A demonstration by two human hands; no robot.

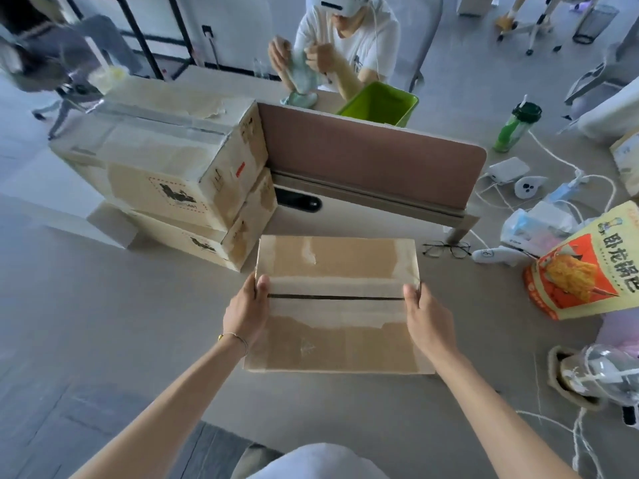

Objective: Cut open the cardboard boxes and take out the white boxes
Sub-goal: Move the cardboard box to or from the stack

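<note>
both my hands on the cardboard box (337,305) at mid-worktop (138,323)
my left hand (247,311) and right hand (427,319) grip its side edges, flaps shut along a dark seam; two stacked boxes (166,174) sit behind, left.

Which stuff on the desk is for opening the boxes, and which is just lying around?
For the job:
cardboard box, seam slit, held by left hand and right hand
two stacked boxes, taped

Lying about:
glasses
snack bag
green bottle
green bin
</note>
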